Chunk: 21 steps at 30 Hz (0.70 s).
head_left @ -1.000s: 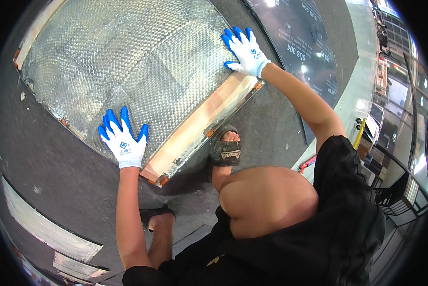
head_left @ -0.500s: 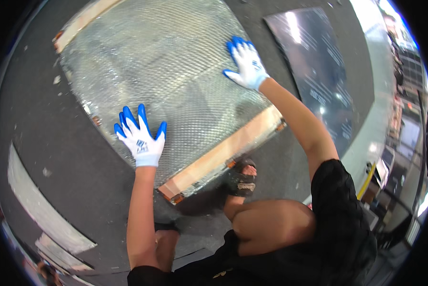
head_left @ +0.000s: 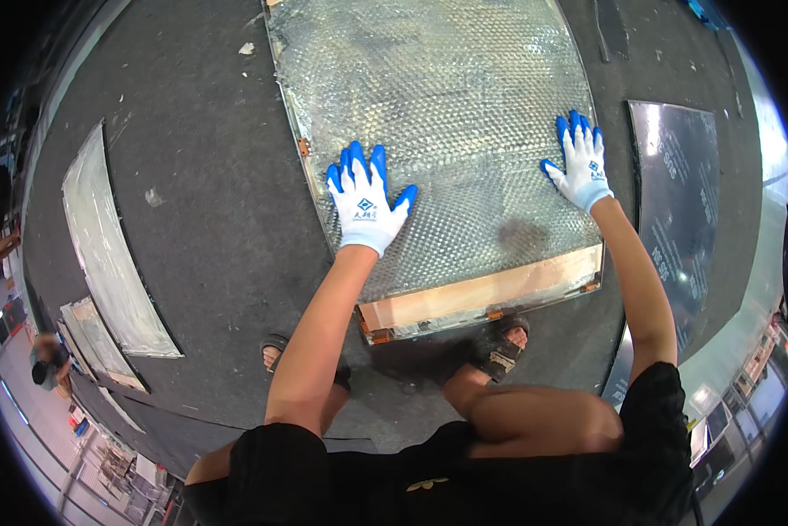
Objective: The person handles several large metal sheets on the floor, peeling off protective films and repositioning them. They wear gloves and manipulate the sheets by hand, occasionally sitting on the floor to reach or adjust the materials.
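Before me lies a large flat panel covered in bubble wrap [head_left: 464, 105], with a pale wooden strip [head_left: 499, 285] along its near edge and small orange-brown pieces [head_left: 376, 336] at the rim. My left hand [head_left: 365, 200], in a white glove with blue fingertips, rests flat on the wrap near the panel's left edge, fingers spread. My right hand [head_left: 580, 162], gloved alike, lies flat near the right edge with its fingers apart. Neither hand grips anything.
A dark glossy sheet [head_left: 674, 193] lies on the grey floor to the right. Whitish panels [head_left: 117, 245] lie at the left. Another person [head_left: 50, 359] is at the far left edge. My sandalled foot [head_left: 503, 346] stands close to the panel's near edge.
The view has swung, so the panel appears straighter and further right. Both hands stay spread on the bubble wrap; my left hand appears farther up the panel than before.
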### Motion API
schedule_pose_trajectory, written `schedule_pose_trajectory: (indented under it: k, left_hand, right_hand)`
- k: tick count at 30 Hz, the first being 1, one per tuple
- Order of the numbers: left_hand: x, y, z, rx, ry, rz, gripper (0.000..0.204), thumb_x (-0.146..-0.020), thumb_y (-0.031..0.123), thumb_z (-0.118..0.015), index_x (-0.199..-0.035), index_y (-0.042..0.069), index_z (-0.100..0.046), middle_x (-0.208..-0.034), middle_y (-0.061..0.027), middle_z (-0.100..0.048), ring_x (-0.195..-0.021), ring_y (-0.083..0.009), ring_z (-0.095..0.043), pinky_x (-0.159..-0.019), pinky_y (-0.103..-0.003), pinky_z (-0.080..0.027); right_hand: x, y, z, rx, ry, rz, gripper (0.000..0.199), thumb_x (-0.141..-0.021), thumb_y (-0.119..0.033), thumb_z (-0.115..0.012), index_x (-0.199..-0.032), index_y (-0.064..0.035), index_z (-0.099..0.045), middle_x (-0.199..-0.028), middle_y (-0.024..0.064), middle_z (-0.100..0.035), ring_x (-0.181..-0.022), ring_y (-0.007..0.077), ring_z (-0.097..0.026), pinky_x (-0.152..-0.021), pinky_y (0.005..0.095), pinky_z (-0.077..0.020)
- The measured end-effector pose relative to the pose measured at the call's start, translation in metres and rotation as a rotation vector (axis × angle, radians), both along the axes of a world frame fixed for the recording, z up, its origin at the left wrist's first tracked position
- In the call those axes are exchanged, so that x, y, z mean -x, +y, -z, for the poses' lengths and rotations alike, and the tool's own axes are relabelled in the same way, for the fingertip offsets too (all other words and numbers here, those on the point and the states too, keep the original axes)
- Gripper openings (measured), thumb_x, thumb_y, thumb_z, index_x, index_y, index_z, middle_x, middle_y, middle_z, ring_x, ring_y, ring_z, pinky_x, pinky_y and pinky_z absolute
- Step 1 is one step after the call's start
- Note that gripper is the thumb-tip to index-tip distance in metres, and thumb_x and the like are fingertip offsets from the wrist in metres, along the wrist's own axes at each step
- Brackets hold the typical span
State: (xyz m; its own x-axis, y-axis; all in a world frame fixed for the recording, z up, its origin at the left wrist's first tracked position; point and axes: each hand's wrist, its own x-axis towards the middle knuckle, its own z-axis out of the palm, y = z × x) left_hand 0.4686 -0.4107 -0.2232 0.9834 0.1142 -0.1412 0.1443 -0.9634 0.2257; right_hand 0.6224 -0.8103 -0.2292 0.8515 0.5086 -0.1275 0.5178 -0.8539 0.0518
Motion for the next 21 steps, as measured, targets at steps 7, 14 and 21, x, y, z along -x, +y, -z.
schedule_pose_trajectory:
  k: [7,14,21]
  left_hand:
    - [-0.113,0.072,-0.017,0.093,-0.467,-0.225,0.07,-0.097,0.051,-0.073,-0.149,0.007,-0.058,-0.157,-0.0291,-0.047,-0.144,-0.0455,-0.046,-0.123,-0.058,-0.032]
    - [-0.148,0.106,0.041,-0.305,-0.059,-0.169,0.101,-0.103,0.077,-0.037,-0.171,0.003,-0.025,-0.178,-0.0244,-0.018,-0.165,-0.0378,-0.018,-0.133,-0.06,-0.007]
    - [-0.153,0.107,0.036,-0.37,-0.127,-0.131,0.085,-0.107,0.064,-0.04,-0.172,0.01,-0.026,-0.177,-0.0232,-0.023,-0.163,-0.0398,-0.024,-0.13,-0.064,-0.009]
  right_hand:
    - [-0.027,0.076,-0.009,-0.314,-0.108,-0.073,0.083,-0.092,-0.045,-0.071,-0.163,-0.0124,-0.043,-0.169,0.026,-0.034,-0.155,0.0486,-0.032,-0.129,0.0636,-0.0195]
    - [-0.037,0.112,0.011,-0.181,0.001,-0.047,0.093,-0.091,-0.059,-0.071,-0.167,-0.0165,-0.039,-0.172,0.0268,-0.029,-0.159,0.0489,-0.027,-0.13,0.0643,-0.0141]
    - [-0.038,0.104,0.014,-0.156,-0.008,-0.087,0.091,-0.094,-0.059,-0.069,-0.168,-0.018,-0.036,-0.173,0.0256,-0.027,-0.16,0.048,-0.025,-0.131,0.0641,-0.0147]
